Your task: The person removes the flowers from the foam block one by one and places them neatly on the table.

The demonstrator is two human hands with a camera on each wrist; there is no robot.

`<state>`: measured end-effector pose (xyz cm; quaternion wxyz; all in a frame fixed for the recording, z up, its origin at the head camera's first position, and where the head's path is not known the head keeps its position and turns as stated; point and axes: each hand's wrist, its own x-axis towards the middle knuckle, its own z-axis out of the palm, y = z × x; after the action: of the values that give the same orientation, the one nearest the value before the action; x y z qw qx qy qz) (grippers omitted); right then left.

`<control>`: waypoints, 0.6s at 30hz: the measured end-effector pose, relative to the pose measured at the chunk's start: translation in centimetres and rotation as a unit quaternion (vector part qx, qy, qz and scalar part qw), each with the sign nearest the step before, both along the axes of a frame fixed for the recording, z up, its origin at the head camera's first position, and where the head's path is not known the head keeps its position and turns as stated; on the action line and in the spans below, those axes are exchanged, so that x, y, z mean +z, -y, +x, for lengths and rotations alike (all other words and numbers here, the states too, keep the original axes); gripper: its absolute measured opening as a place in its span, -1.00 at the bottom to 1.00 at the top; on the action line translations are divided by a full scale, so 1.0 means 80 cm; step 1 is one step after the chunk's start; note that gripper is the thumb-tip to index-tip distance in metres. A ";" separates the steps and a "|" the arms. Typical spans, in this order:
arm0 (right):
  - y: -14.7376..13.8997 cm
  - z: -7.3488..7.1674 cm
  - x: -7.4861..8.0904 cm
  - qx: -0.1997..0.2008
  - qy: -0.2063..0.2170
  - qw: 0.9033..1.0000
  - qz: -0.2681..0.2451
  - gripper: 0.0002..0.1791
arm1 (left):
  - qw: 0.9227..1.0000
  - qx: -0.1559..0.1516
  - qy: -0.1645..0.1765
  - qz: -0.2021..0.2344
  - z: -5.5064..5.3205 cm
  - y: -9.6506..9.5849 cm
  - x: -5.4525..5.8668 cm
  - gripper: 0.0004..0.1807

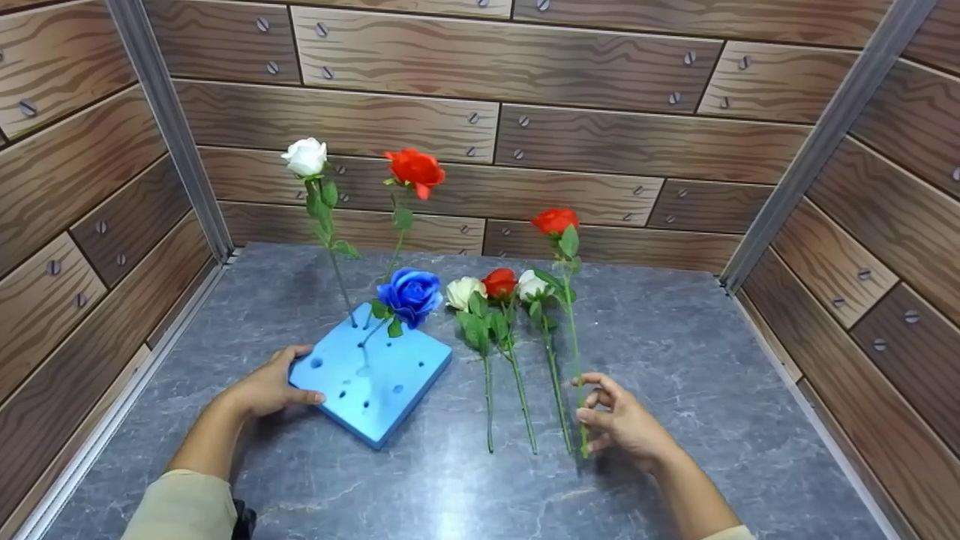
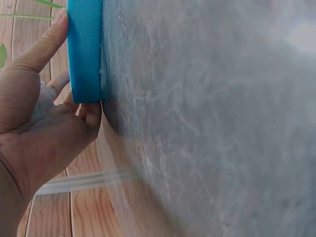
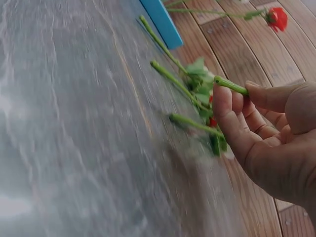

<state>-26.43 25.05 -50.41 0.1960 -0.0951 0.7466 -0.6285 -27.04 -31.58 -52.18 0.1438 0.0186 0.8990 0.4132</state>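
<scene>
My left hand (image 1: 264,384) holds the left corner of a blue foam block (image 1: 405,409), thumb on the near edge and fingers at the far side. Holes dot the block's top. Standing in it are a white rose (image 1: 306,157), a red rose (image 1: 417,171) and a blue rose (image 1: 411,295) that leans right. With thumb and fingers, my right hand (image 1: 626,427) pinches the lower stem of another red rose (image 1: 556,221), its bloom raised upright. In the right wrist view the cut stem end (image 3: 229,85) pokes out between thumb and fingers.
Between the block and my right hand lie a cream rose (image 1: 466,291), a red rose (image 1: 500,283) and a white rose (image 1: 532,285), stems toward me. The grey marbled table (image 1: 337,487) is enclosed by wood-patterned walls (image 1: 390,112) with metal corner posts (image 1: 172,127).
</scene>
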 end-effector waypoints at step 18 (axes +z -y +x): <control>-0.075 -0.003 -0.019 0.007 0.057 0.998 0.031 -0.34 | 1.000 0.004 -0.002 0.007 0.000 0.001 -0.002 0.21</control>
<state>-26.66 31.03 -51.90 0.2455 -0.0584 0.7530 -0.6077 -27.05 -31.66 -52.34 0.1401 0.0173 0.8963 0.4205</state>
